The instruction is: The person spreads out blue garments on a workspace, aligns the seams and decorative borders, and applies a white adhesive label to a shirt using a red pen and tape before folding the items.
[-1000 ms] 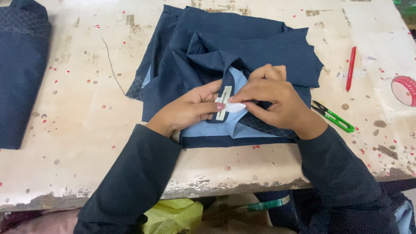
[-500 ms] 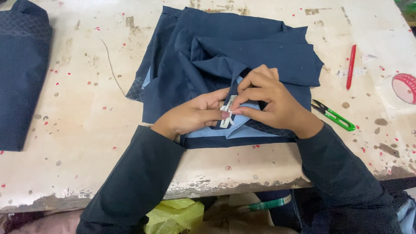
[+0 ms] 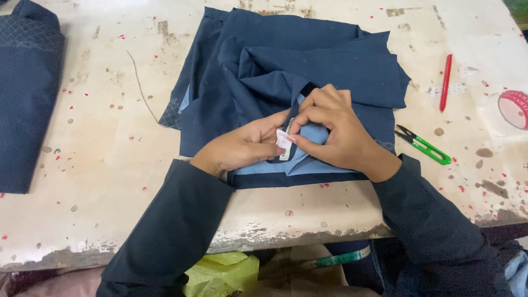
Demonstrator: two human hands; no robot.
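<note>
- Two hands meet at the middle of a crumpled dark navy woven garment (image 3: pixel 308 60) that lies near the front edge of the bench (image 3: pixel 110 137), both forearms in dark sleeves reaching in from below.
- Left hand (image 3: pixel 242 148) lies low and palm-down on the cloth, fingers stretched toward the right, thumb and forefinger pinching a small white rectangular fabric label (image 3: pixel 284 140).
- Right hand (image 3: pixel 335 132) arches over from the right, knuckles raised, fingers curled in; its fingertips press on the same label from the other side, so the two hands touch there.
- Label sits on a strip of pale blue lining (image 3: pixel 316 165) that shows inside the navy cloth, beside a dark bound edge.
- Navy garment is matte and soft, heaped in broad folds; a patch with a fine diamond pattern shows at its left corner.
- Bench top is a worn cream surface, scuffed, stained and dotted with tiny red specks, its front edge chipped.
- Small green-handled thread snips (image 3: pixel 423 146) lie just right of the garment, near the right wrist.
- Slim red pen-like stick (image 3: pixel 445 82) lies farther right, and a pink roll of tape (image 3: pixel 514 108) sits at the right edge.
- Second folded navy piece with a quilted diamond texture (image 3: pixel 27 93) lies at the far left, well apart.
</note>
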